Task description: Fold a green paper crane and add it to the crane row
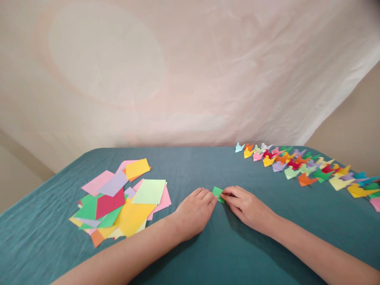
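A small folded piece of green paper [217,191] lies on the cloth at the middle of the table, between my two hands. My left hand [196,211] rests at its left side with fingers curled and closed, the fingertips at the paper's lower left edge and partly hidden. From the right, my right hand [245,206] pinches the paper's right edge between thumb and fingers. Part of the green paper is covered by the fingers, so its full folded shape cannot be made out.
Loose square sheets of coloured paper [135,217] lie in a spread pile to the left. Rows of small folded paper birds [307,180] stand at the back right. A teal cloth [184,166] covers the table, and a pale sheet [190,79] hangs behind it.
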`<state>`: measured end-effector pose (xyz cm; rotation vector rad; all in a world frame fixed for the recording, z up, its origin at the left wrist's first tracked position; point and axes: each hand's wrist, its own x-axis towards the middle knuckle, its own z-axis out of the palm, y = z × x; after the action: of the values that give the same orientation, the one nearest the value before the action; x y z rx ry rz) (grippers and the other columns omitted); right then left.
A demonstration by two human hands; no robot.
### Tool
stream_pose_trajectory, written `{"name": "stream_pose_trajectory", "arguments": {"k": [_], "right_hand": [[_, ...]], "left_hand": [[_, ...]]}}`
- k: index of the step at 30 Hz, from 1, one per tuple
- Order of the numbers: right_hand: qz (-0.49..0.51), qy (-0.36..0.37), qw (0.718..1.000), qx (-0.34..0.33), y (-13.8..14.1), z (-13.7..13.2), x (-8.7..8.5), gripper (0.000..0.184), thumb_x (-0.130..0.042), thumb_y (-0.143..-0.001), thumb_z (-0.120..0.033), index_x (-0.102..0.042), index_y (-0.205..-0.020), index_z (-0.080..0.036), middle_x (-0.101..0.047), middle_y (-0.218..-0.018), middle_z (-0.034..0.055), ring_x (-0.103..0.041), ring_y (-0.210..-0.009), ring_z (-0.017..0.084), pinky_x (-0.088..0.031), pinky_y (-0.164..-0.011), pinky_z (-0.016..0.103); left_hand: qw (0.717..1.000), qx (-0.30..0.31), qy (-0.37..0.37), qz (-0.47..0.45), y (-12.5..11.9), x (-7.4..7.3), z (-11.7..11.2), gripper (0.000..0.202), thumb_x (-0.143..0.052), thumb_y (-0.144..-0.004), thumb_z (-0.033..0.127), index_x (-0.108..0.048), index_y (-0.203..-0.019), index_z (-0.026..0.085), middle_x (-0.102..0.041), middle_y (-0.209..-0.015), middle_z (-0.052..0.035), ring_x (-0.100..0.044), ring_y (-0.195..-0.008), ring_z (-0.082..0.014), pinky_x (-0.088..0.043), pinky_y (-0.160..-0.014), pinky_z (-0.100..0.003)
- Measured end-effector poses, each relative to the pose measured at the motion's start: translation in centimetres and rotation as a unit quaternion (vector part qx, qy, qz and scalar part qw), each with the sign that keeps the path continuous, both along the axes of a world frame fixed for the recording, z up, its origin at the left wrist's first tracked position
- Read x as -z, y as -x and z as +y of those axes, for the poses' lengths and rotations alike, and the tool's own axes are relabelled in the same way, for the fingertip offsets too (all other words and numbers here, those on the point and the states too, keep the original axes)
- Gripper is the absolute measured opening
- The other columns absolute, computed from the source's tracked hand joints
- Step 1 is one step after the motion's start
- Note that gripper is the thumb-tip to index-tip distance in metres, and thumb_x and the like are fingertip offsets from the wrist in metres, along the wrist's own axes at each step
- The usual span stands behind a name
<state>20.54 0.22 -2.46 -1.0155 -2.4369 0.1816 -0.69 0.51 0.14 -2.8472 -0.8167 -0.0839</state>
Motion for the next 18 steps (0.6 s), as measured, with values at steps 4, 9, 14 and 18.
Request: {"name": "stream_pose_trajectory", "arguments": {"k": [4,9,14,18], "right_hand": [[0.005,0.002,1.000,-0.005,0.01,0.08,-0.01,0.031,-0.041,-0.088,-0.013,-0.061,-0.111,-0.022,-0.060,-0.098,0.0098,-0.057,-0.090,0.022,-0.051,-0.078,0.039],[0.009,0.002,1.000,-0.007,0.01,0.16,0.14,0.031,-0.042,-0.088,-0.013,-0.061,-0.110,-0.023,-0.060,-0.098,0.0099,-0.057,-0.090,0.022,-0.051,-0.079,0.039],[0.006,0.011,1.000,0.000,-0.03,0.36,0.57,0.030,-0.041,-0.088,-0.014,-0.061,-0.110,-0.022,-0.059,-0.098,0.0100,-0.056,-0.090,0.022,-0.050,-0.079,0.039],[0.052,0.035,0.998,0.017,-0.17,0.63,0.86,0.026,-0.043,-0.088,-0.016,-0.060,-0.106,-0.022,-0.058,-0.097,0.0083,-0.057,-0.089,0.020,-0.050,-0.079,0.036]], "left_hand": [[1.000,-0.001,0.006,-0.002,-0.05,-0.13,0.08,0.030,-0.039,-0.086,0.013,-0.046,-0.116,0.012,-0.056,-0.105,-0.0102,-0.049,-0.105,-0.0217,-0.035,-0.091,-0.035],[1.000,-0.001,0.010,0.002,-0.17,-0.23,0.18,0.028,-0.039,-0.087,0.013,-0.048,-0.113,0.013,-0.057,-0.102,-0.0101,-0.050,-0.101,-0.0214,-0.036,-0.090,-0.035],[1.000,-0.003,0.002,0.001,-0.32,-0.02,0.15,0.028,-0.039,-0.087,0.014,-0.049,-0.113,0.012,-0.057,-0.102,-0.0103,-0.050,-0.100,-0.0226,-0.036,-0.089,-0.035],[1.000,-0.002,0.004,0.005,-0.41,0.00,0.11,0.029,-0.039,-0.086,0.013,-0.050,-0.114,0.011,-0.057,-0.102,-0.0106,-0.050,-0.101,-0.0233,-0.037,-0.088,-0.035]]}}
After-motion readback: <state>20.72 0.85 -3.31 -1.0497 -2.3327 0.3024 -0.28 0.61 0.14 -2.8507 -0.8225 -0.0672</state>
